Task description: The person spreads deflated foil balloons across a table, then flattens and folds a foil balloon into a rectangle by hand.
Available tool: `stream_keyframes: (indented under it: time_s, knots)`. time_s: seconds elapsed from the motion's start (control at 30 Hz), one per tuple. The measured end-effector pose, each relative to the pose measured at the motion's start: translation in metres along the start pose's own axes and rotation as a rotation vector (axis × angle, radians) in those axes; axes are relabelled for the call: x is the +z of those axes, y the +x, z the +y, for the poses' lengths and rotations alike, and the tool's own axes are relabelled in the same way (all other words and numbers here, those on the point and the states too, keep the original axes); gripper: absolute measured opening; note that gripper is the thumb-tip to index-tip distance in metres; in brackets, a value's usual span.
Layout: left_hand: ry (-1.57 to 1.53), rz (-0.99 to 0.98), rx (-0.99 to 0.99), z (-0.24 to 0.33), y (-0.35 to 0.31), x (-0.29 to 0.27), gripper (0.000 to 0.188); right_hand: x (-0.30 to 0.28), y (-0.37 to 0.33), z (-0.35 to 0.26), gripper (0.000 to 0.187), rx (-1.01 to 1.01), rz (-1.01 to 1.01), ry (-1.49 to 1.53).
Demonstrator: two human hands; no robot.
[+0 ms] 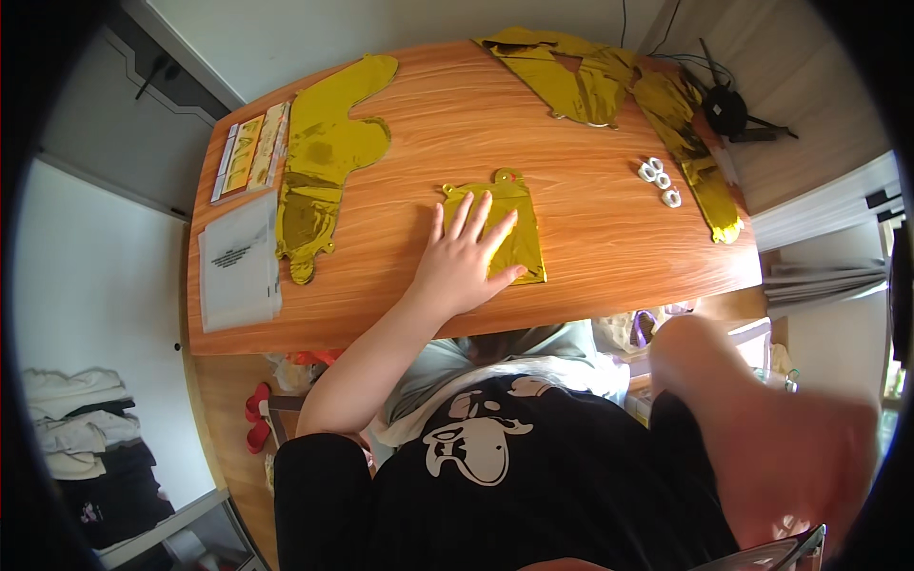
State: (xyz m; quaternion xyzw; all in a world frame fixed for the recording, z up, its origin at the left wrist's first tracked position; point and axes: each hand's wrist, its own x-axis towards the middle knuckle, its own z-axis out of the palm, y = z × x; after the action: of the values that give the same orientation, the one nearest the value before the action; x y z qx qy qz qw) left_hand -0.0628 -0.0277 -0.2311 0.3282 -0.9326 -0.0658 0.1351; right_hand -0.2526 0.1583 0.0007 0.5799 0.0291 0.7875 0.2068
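My left hand [462,257] lies flat with its fingers spread on a folded gold foil balloon [528,233], which sits near the front edge of the wooden table [438,114]. The balloon's rounded tabs stick out beyond my fingertips. Off the table at the lower right, my right hand [804,457] is raised close to the camera and smeared by motion, its fingers not readable. Just below it shows a dark-rimmed, clear edge [785,552], perhaps of glasses. Whether the hand touches it, I cannot tell.
Another flat gold balloon [324,143] lies at the left, beside a printed packet [252,152] and clear plastic bags [238,266]. More gold foil [581,81] spreads along the far right. Several small white rolls [657,176] and a black router-like device [728,109] are there too.
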Motion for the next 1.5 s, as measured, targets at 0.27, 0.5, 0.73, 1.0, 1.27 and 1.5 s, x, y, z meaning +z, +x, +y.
stream_keyframes:
  time_s: [0.27, 0.5, 0.73, 1.0, 1.27, 1.5]
  knots:
    - [0.016, -0.021, -0.020, -0.003, -0.004, 0.004, 0.083, 0.009, -0.023, 0.026, 0.020, 0.110, -0.565, -0.203]
    - [-0.009, -0.018, -0.021, 0.003, -0.001, 0.004, 0.082, -0.023, -0.013, 0.025, 0.037, 0.075, -0.758, 0.050]
    - [0.031, -0.017, -0.016, -0.003, -0.006, 0.003, 0.071, -0.029, -0.137, 0.059, 0.031, 1.096, -1.111, -0.308]
    - [0.072, 0.000, -0.005, -0.005, -0.004, 0.009, 0.065, -0.089, -0.221, 0.088, 0.100, 1.095, -1.656, -0.424]
    - [-0.317, -0.304, -0.004, -0.038, 0.005, -0.015, 0.088, -0.090, -0.216, 0.083, 0.122, 1.040, -1.787, -0.505]
    - [-0.146, -0.491, 0.148, -0.075, -0.002, -0.052, 0.120, -0.088, -0.213, 0.084, 0.122, 1.043, -1.798, -0.531]
